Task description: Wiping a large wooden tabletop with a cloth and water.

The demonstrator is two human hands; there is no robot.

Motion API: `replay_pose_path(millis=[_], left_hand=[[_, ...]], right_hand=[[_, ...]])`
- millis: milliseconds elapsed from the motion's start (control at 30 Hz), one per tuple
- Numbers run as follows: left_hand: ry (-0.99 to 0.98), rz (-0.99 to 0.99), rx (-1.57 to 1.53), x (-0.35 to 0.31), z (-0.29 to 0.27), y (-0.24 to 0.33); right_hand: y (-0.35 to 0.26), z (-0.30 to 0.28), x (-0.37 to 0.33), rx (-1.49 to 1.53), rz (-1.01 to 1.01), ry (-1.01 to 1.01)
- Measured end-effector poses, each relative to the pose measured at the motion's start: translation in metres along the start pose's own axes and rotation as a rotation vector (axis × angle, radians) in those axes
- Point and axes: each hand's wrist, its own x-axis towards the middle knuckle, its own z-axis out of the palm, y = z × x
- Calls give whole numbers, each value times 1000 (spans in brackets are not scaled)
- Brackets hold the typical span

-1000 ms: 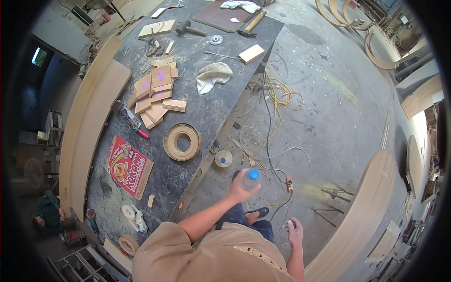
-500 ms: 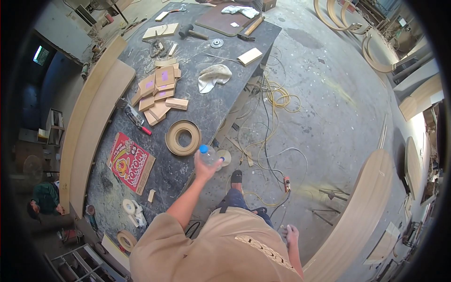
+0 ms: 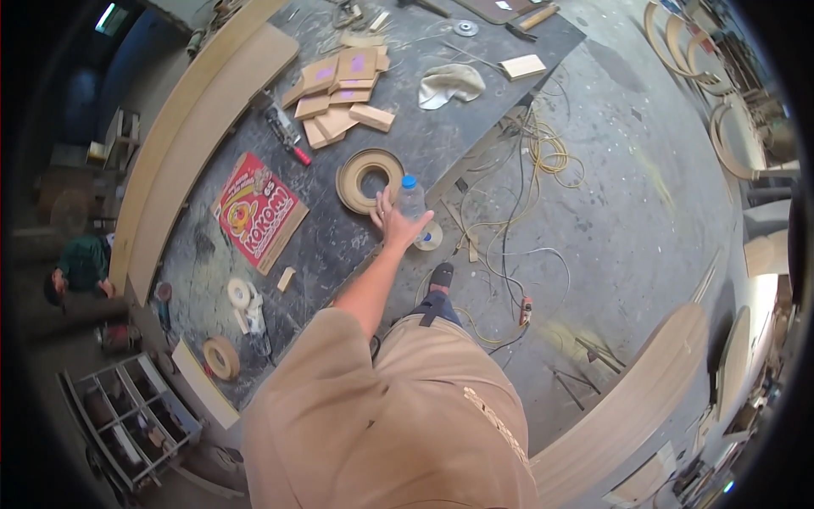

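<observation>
At the table's right edge stands a clear plastic bottle (image 3: 410, 202) with a blue cap. My left hand (image 3: 397, 224) is right against it on the near side, its fingers spread and the thumb stretched out to the right. The fingers look loosened from the bottle, though its lower part is hidden behind the hand. Touching distance from my fingertips lies a thick brown coil of strip (image 3: 347, 180), flat on the dark work table (image 3: 326, 233). A pale round disc (image 3: 429, 237) shows just beyond my thumb, below the table edge. My right hand is out of sight.
Wooden blocks (image 3: 332, 120) are heaped on the table near a white cloth (image 3: 451, 86). Red-and-yellow printed cardboard (image 3: 259, 212) lies to the left. Cables (image 3: 547, 153) tangle on the floor. A curved wooden panel (image 3: 636, 399) stands right. Another person (image 3: 85, 263) is at far left.
My left hand has gone from gripping the bottle to spread fingers beside it. My right hand has left the view. The view has shifted, so the table appears higher and farther right.
</observation>
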Motion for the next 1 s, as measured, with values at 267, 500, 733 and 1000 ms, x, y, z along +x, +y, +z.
replay_pose_path(millis=[267,500,733,1000], left_hand=[[-25,-102,84,6,5,-9],[36,29,-22,7,-1,7],[-77,397,-342,-41,-6,79],[-459,812,-377,-115,-1,176]], right_hand=[[-95,-17,-4,142,123,27],[-61,-25,-5,195,70,2],[-169,22,9,71,-89,-51],[-363,95,3,-34,-720,-42]])
